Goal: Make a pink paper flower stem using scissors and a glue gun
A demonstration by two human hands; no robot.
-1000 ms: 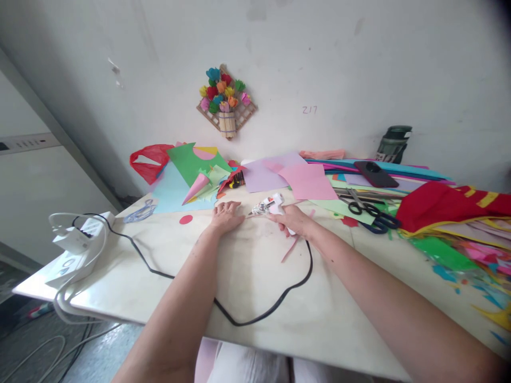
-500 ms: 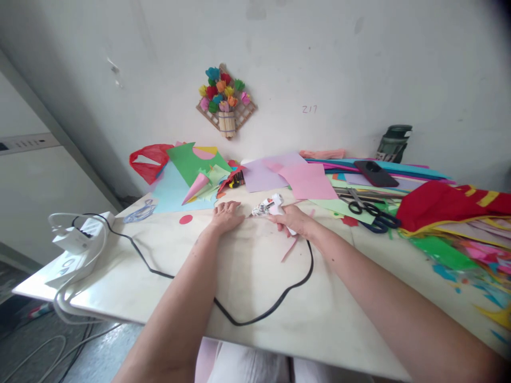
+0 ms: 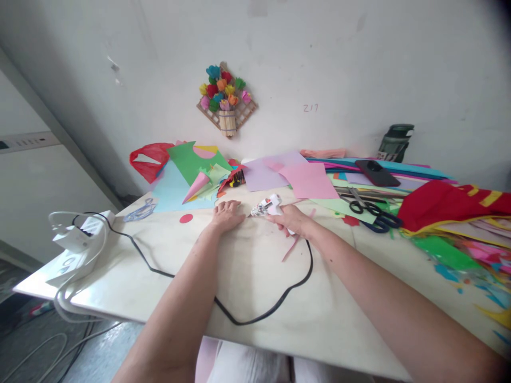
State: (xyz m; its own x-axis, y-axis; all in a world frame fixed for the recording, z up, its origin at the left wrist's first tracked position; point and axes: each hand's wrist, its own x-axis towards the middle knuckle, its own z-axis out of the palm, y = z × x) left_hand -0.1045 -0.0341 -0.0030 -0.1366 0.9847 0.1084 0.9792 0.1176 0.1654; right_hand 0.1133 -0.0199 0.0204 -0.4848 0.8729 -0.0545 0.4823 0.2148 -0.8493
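Note:
My right hand [image 3: 293, 219] is wrapped round the grip of a white hot glue gun [image 3: 267, 206]. The gun's nozzle points left, close to the fingertips of my left hand [image 3: 227, 215]. That hand rests palm down on the table [image 3: 255, 271], fingers stretched out; anything beneath it is hidden. From the gun's handle a black cord [image 3: 275, 309] loops across the table and passes under my left forearm. A thin pink paper strip [image 3: 292, 248] lies below the right hand. To the left of my left hand is a red paper circle [image 3: 186, 218].
A power strip [image 3: 93, 226] with a plugged-in adapter sits at the table's left end. Coloured paper, including a pink sheet [image 3: 311, 181] and a pink cone [image 3: 196, 187], lies along the wall. Scissors [image 3: 379, 221], a phone [image 3: 377, 173] and a bottle [image 3: 396, 142] are at right.
Both hands stay almost in place. The glue gun's body has shifted very slightly left, its nozzle still beside my left fingers.

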